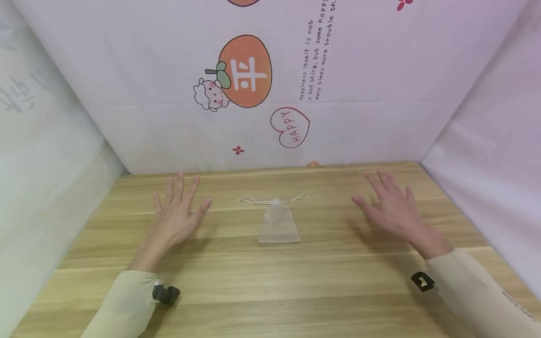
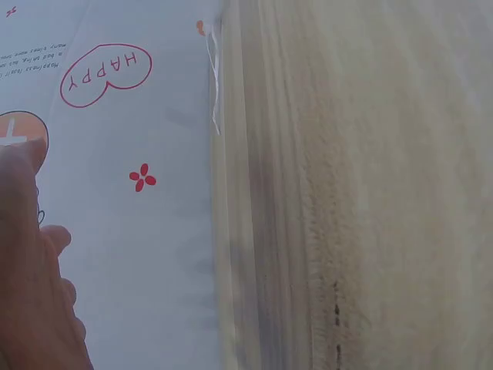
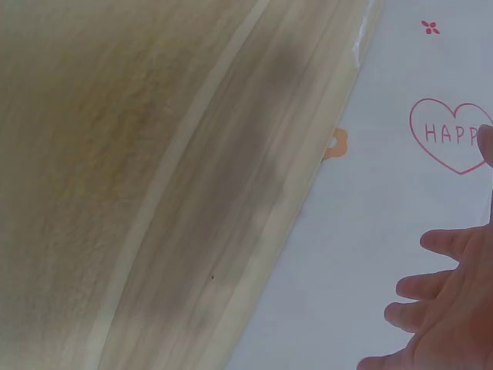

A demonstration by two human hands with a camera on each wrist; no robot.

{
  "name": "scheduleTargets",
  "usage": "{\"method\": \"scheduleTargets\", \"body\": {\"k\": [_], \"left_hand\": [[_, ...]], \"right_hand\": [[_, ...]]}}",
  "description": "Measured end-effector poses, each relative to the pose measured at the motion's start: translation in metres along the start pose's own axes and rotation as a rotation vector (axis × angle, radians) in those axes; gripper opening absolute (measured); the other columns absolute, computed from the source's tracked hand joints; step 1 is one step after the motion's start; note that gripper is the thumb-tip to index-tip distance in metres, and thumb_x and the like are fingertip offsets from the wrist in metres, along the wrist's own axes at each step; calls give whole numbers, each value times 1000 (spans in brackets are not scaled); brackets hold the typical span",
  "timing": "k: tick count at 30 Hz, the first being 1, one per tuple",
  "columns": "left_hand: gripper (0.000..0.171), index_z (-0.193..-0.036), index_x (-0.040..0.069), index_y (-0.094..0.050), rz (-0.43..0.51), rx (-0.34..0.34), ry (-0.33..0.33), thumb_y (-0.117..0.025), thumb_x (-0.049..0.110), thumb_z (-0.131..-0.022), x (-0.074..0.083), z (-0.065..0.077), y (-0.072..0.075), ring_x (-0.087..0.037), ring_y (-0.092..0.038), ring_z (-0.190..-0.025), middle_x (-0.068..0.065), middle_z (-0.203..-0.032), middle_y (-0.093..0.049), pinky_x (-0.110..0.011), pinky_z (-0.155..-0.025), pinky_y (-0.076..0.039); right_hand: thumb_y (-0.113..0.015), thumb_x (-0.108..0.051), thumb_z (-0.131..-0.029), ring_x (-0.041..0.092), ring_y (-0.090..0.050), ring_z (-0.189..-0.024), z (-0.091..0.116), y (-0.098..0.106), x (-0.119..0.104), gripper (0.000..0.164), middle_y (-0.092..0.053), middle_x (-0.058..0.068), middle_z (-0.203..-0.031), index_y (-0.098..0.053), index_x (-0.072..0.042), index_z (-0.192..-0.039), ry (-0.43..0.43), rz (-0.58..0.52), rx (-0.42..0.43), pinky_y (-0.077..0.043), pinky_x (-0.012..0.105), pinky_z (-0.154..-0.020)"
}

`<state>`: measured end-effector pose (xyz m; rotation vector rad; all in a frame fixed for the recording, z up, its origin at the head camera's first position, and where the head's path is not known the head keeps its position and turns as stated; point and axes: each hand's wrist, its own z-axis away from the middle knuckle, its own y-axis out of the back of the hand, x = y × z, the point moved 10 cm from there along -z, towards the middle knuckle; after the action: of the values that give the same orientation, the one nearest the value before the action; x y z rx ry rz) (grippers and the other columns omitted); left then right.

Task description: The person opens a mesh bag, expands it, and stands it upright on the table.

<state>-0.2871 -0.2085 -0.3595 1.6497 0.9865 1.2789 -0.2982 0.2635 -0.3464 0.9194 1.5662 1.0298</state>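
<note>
A: Pouch (image 1: 279, 227)?
B: Sheer whitish trapezoid, neck gathered, white cords (image 1: 253, 202). On wood-grain worktop (image 1: 270, 291), between left hand (image 1: 174, 220) and right hand (image 1: 393, 211). Contents: can't tell.
A: Fingers (image 1: 180, 185)?
B: Both sets spread.

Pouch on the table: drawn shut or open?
Drawn shut: the pouch narrows to a bunched neck, with its cords running out to both sides.

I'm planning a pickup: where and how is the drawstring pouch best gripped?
Probably by the gathered neck of the pouch, pinched from above: it is narrow and at the far end, while the rest widens toward the near edge. The strings splay sideways, so come down between them.
</note>
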Motion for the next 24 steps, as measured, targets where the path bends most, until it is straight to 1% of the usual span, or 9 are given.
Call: {"method": "scheduleTargets", "body": {"k": [3,6,8,12,14,18,21,24], "left_hand": [[74,-162,27,-2,40,-3,2,-25,65,-102,1,1,1,-31,23,-148,-3,-162,24,-63,-107,25],[73,-162,28,-2,83,-7,2,-25,64,-102,2,2,2,-31,22,-148,-3,-163,23,-65,-108,23],[73,-162,28,-3,117,-9,3,-25,64,-103,3,3,3,-32,21,-149,-3,-163,21,-65,-109,22],[71,-162,25,-6,200,-12,-13,-28,60,-105,6,3,7,-35,16,-150,-8,-165,15,-67,-110,18],[69,-162,24,-7,249,-21,-25,-29,57,-106,7,3,8,-35,14,-150,-10,-165,11,-67,-110,17],[64,-162,22,-8,353,-44,-47,-30,48,-108,9,4,8,-35,11,-151,-14,-166,7,-69,-110,14],[61,-162,20,-9,465,-65,-68,-29,44,-110,11,5,8,-35,11,-151,-14,-166,6,-70,-112,11],[60,-162,19,-6,583,-104,-88,-23,44,-110,15,6,7,-36,11,-151,-13,-166,6,-68,-113,9]], "right_hand": [[-45,-60,-101,53,-10,-146,0,4,-4,82,-13,32,-161,-27,-2,-156,25,-29,26,-1,82,-103],[-46,-57,-102,57,-18,-142,-1,6,-6,80,-17,35,-158,-28,0,-155,35,-66,34,-8,84,-100],[-47,-56,-102,59,-22,-139,-1,7,-8,79,-19,35,-157,-28,0,-155,36,-96,33,-13,83,-101],[-47,-55,-102,59,-23,-139,0,8,-9,78,-21,35,-157,-29,-1,-156,23,-151,26,-19,76,-106],[-48,-54,-102,56,-22,-141,1,8,-9,78,-21,34,-158,-28,-1,-156,20,-179,18,-19,73,-109],[-48,-52,-103,53,-22,-143,3,8,-10,78,-23,32,-158,-27,1,-156,18,-228,0,-20,69,-111],[-46,-52,-104,53,-21,-143,5,7,-10,77,-23,30,-159,-24,0,-157,7,-263,-17,-20,69,-112],[-44,-54,-104,51,-20,-144,7,6,-9,77,-22,28,-160,-22,-3,-158,-10,-300,-36,-19,69,-112]]}}
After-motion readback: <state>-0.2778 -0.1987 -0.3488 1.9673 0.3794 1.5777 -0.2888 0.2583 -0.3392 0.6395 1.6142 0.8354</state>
